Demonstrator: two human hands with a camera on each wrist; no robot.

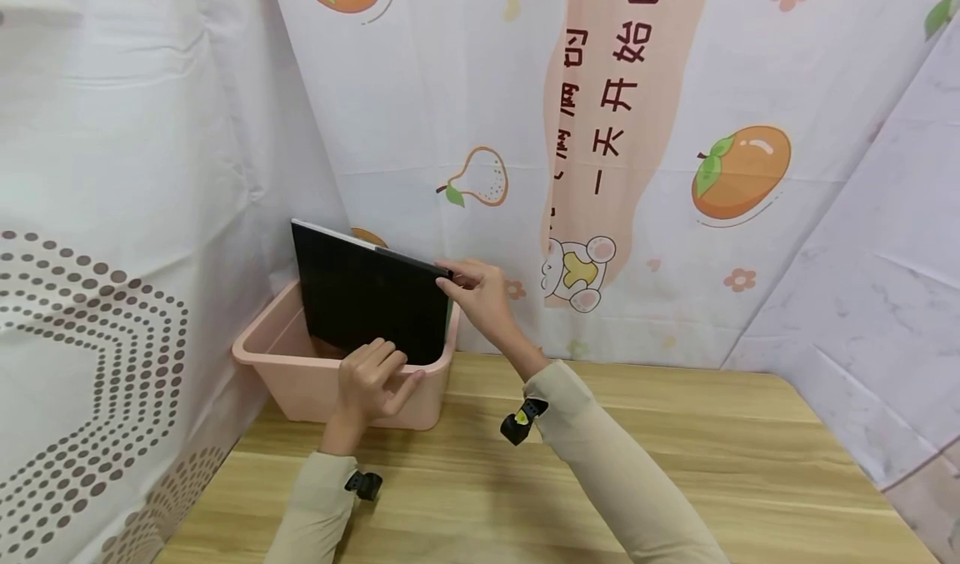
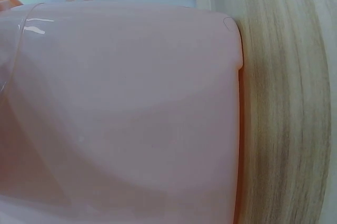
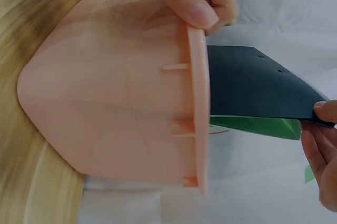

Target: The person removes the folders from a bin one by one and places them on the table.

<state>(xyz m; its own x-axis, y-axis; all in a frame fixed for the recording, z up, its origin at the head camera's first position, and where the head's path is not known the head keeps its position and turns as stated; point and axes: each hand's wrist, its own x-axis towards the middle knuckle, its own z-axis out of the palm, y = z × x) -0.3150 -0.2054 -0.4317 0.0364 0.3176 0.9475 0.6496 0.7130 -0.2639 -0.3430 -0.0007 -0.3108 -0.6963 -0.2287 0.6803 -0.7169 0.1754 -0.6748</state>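
Note:
A pink plastic bin (image 1: 300, 387) stands on the table at the left in the head view. Tilted upright inside it is a thin black board (image 1: 375, 301), its lower part hidden by the bin's front wall. My right hand (image 1: 480, 297) pinches the board's upper right corner between thumb and fingers. With its fingers over the front rim and its thumb outside, my left hand (image 1: 367, 381) grips the bin. The right wrist view shows a green sheet or cover (image 3: 263, 125) just behind the black board. Bin wall (image 2: 137, 103) fills most of the left wrist view.
The wood-grain table (image 1: 600, 464) extends to the right of the bin. Behind it hangs a white fruit-print curtain (image 1: 420, 114), and a dotted curtain (image 1: 90, 314) hangs close by the bin's left side.

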